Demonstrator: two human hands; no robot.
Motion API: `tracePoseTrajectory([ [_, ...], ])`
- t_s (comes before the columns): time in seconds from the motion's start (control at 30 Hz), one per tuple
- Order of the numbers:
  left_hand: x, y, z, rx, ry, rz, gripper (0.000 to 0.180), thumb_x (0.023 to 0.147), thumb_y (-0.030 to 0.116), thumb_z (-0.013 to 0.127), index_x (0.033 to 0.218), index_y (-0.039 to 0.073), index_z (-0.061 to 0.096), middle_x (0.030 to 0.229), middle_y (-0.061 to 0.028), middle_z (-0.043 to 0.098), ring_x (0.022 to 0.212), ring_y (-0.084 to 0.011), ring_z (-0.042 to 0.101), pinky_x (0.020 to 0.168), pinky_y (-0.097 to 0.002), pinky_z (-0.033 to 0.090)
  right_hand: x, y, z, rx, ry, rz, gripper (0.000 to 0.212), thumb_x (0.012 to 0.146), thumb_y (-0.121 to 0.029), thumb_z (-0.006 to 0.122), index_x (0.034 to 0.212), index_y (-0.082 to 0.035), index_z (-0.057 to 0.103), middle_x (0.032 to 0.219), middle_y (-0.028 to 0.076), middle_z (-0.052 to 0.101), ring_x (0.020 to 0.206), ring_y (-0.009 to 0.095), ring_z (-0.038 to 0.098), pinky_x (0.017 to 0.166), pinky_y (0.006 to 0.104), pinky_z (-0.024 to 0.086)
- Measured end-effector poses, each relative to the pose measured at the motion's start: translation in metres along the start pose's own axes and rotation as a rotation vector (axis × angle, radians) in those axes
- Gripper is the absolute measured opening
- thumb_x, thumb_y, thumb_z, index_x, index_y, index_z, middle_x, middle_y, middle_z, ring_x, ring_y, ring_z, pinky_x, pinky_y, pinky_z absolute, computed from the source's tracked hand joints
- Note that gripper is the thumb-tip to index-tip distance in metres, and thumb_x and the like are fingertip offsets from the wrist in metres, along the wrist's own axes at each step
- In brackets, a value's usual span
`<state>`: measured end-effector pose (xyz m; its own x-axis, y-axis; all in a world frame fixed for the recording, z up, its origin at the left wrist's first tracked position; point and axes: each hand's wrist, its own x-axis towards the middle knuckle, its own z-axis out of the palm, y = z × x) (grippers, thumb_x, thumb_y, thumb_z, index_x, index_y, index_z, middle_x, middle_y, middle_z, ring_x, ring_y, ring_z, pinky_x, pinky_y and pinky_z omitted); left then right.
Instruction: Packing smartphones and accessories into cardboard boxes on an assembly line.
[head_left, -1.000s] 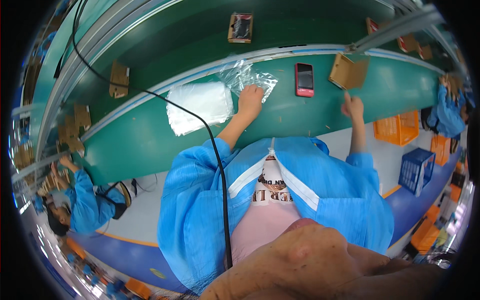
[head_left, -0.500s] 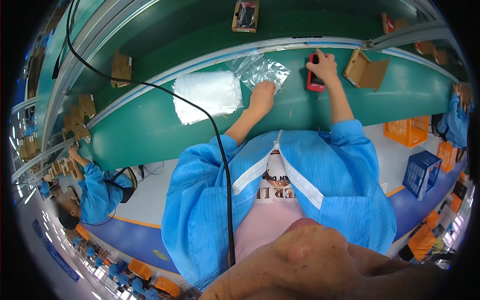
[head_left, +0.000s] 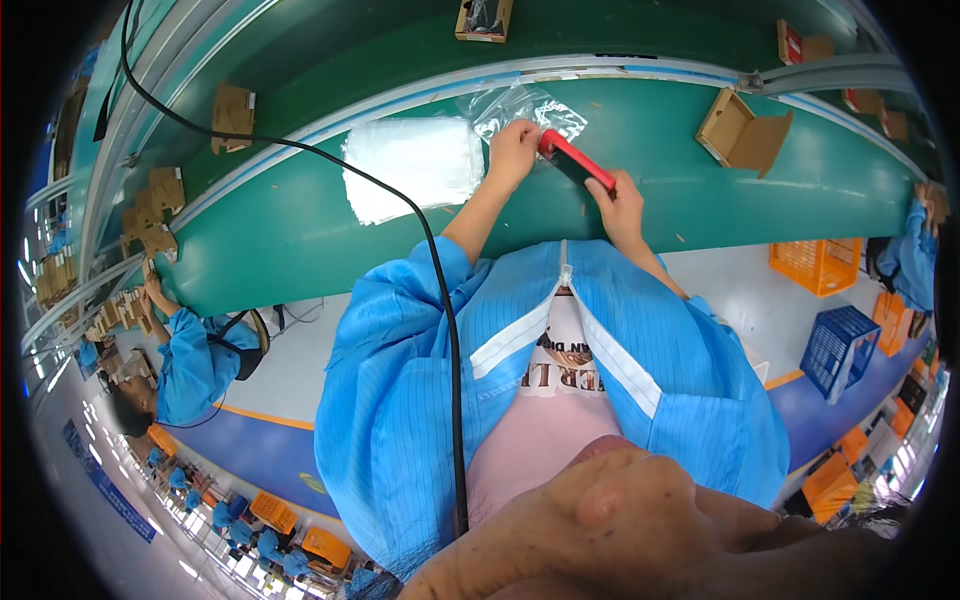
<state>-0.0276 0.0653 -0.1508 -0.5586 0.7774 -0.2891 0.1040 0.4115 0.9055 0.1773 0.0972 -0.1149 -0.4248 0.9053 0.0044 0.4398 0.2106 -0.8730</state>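
Observation:
In front of me, a clear plastic bag (head_left: 565, 118) lies on the green table, and my left hand (head_left: 512, 152) is closed on its near edge. My right hand (head_left: 622, 208) grips the near end of a red and black handheld device (head_left: 578, 160). The device is raised and slanted, its far end close to my left fingers and the bag's near side. I cannot tell whether that end is inside the bag. To the left of my left hand lies a stack of translucent white bags (head_left: 412, 172).
An open brown cardboard box (head_left: 728, 125) lies at the right. A black cable (head_left: 330, 178) hangs across the left side. Beyond a metal rail (head_left: 400, 97) runs a green belt with another box (head_left: 484, 20). Co-workers in blue sit at the left (head_left: 195, 365) and right (head_left: 912, 255).
My right hand has picked the device off the table and brought it left and nearer, beside the bag. My left hand has moved slightly farther away and left.

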Motion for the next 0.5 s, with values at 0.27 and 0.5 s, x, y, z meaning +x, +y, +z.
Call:
tracePoseTrajectory([
  [0.27, -0.022, 0.045, -0.017, 0.723, 0.264, 0.903, 0.016, 0.069, 0.011, 0.061, 0.085, 0.010, 0.061, 0.069, -0.0057, 0.054, 0.065, -0.0235, 0.056, 0.055, -0.0365, 0.046, 0.017, -0.039, -0.002, -0.115, -0.327, 0.126, 0.029, 0.087, -0.033, 0.063, 0.083, -0.005, 0.058, 0.081, 0.005, 0.060, 0.060, 0.019, 0.061, 0.047, 0.0335, 0.047],
  [0.5, -0.034, 0.066, -0.020, 0.647, 0.254, 0.987, 0.018, 0.066, 0.010, 0.059, 0.084, 0.011, 0.061, 0.066, -0.0031, 0.052, 0.063, -0.0215, 0.056, 0.055, -0.0335, 0.045, 0.021, -0.048, 0.011, 0.808, -0.384, 0.541, 0.042, 0.096, -0.015, 0.051, 0.128, 0.006, 0.036, 0.110, 0.015, 0.055, 0.095, 0.022, 0.061, 0.080, 0.0302, 0.053],
])
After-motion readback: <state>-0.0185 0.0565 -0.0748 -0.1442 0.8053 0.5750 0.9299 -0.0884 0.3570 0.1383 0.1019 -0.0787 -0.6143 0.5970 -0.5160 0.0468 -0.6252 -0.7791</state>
